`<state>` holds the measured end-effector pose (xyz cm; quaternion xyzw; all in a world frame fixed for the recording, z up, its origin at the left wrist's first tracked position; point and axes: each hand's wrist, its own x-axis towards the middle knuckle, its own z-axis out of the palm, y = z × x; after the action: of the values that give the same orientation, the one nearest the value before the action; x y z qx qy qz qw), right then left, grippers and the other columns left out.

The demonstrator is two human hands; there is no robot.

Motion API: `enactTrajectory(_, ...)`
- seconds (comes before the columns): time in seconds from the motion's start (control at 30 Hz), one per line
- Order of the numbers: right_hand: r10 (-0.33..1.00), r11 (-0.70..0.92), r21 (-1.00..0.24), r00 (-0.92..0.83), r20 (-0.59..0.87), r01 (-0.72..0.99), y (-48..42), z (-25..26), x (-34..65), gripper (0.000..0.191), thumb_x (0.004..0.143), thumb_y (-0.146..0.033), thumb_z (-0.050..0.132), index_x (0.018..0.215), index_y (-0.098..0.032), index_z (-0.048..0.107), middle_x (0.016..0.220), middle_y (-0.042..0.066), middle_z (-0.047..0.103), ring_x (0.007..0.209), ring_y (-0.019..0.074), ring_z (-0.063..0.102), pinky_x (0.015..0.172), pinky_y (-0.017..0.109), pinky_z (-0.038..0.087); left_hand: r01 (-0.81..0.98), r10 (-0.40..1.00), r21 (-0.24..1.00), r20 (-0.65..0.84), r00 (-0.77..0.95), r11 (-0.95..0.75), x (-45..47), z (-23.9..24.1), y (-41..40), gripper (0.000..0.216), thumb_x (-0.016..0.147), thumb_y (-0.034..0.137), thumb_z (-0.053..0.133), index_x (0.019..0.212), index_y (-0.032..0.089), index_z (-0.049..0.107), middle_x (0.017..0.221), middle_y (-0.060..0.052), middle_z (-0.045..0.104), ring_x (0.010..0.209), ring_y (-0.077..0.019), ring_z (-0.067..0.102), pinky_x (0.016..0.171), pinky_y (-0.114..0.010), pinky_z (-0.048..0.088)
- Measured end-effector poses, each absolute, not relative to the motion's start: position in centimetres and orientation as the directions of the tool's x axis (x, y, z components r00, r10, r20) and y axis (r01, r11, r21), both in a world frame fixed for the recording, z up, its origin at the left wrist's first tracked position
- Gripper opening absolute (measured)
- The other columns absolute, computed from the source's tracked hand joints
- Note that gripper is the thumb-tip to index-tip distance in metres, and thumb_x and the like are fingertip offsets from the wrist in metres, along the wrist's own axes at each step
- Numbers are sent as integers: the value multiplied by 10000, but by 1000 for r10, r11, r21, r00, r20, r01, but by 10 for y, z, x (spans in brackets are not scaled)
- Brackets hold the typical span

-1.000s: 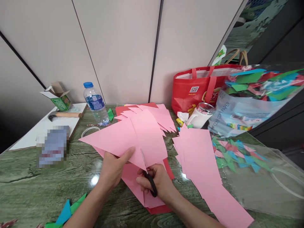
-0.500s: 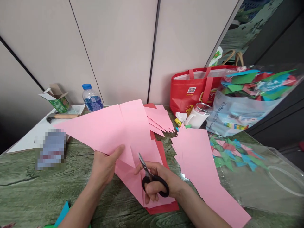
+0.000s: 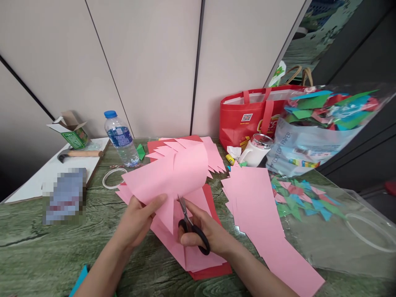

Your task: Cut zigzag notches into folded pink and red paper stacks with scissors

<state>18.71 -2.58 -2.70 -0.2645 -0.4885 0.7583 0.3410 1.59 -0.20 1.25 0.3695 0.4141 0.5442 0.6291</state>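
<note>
left hand (image 3: 136, 220) pinches pink sheet (image 3: 173, 175) | right hand (image 3: 206, 231) grips scissors (image 3: 189, 222), blades barely apart | risk: curling sheet skews the cut

bottle (image 3: 121, 138) left of bag (image 3: 247, 119), mug (image 3: 256, 149) before bag

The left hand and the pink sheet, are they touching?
Touching. The head view shows the left hand pinching the pink sheet, thumb on top.
</note>
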Motion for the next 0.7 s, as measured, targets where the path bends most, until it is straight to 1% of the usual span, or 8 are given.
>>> enactTrajectory(0.07, 791, -269, -928, -608, -61, -257, -26, -26, 187, 829, 653, -291, 747, 1335, -224, 280, 668, -41, 524, 589, 88, 445, 539, 227, 356, -370, 984, 913, -138, 110, 170, 15, 12, -1, 403, 636, 175, 731, 1028, 182, 639, 982, -80, 705, 866, -222, 648, 752, -311, 528)
enactTrajectory(0.13, 798, -250, -936, -601, -54, -249, -26, -27, 186, 729, 635, -308, 755, 1255, -211, 383, 673, -38, 523, 590, 88, 442, 537, 222, 355, -387, 985, 907, -137, 107, 168, 15, 11, 0, 367, 634, 162, 731, 992, 178, 653, 963, -72, 710, 851, -204, 649, 739, -281, 527)
enactTrajectory(0.23, 794, -240, -942, -606, -52, -233, -28, -30, 184, 508, 619, -326, 757, 1045, -184, 520, 687, -32, 524, 618, 93, 456, 578, 229, 372, -445, 993, 888, -118, 25, 117, 16, 10, 3, 316, 635, 149, 728, 943, 181, 667, 906, -46, 722, 801, -168, 647, 703, -244, 529)
enactTrajectory(0.3, 796, -241, -943, -602, -58, -228, -30, -32, 181, 420, 590, -335, 772, 902, -171, 544, 702, -26, 525, 639, 99, 466, 609, 237, 380, -464, 993, 881, -114, -23, 91, 18, 10, 4, 263, 636, 151, 727, 893, 171, 677, 866, -38, 725, 763, -155, 643, 680, -235, 531)
enactTrajectory(0.37, 799, -245, -942, -598, -62, -230, -32, -32, 178, 416, 551, -343, 790, 826, -170, 531, 713, -24, 524, 654, 109, 477, 622, 241, 386, -464, 993, 882, -111, -34, 82, 20, 9, 3, 234, 638, 158, 726, 867, 160, 681, 837, -38, 725, 735, -150, 640, 657, -230, 530)
enactTrajectory(0.47, 795, -248, -943, -604, -66, -224, -32, -31, 176, 435, 528, -357, 799, 800, -166, 517, 722, -21, 514, 660, 118, 480, 618, 243, 387, -441, 995, 895, -97, -35, 72, 24, 7, 0, 271, 634, 165, 729, 899, 166, 672, 822, -28, 722, 721, -147, 635, 654, -233, 522)
enactTrajectory(0.57, 807, -228, -952, -587, -69, -202, -31, -28, 177, 428, 540, -374, 791, 792, -158, 521, 727, -19, 495, 663, 117, 454, 614, 240, 375, -392, 995, 916, -98, -19, 82, 27, 5, -4, 282, 623, 175, 738, 896, 167, 669, 815, -25, 718, 722, -152, 631, 670, -245, 514)
enactTrajectory(0.7, 840, -195, -962, -539, -63, -190, -31, -26, 177, 407, 571, -404, 766, 802, -162, 533, 707, -26, 468, 647, 113, 411, 600, 234, 364, -349, 992, 928, -122, 41, 128, 31, 4, -6, 285, 613, 207, 743, 884, 152, 672, 866, -56, 716, 773, -182, 632, 698, -272, 510)
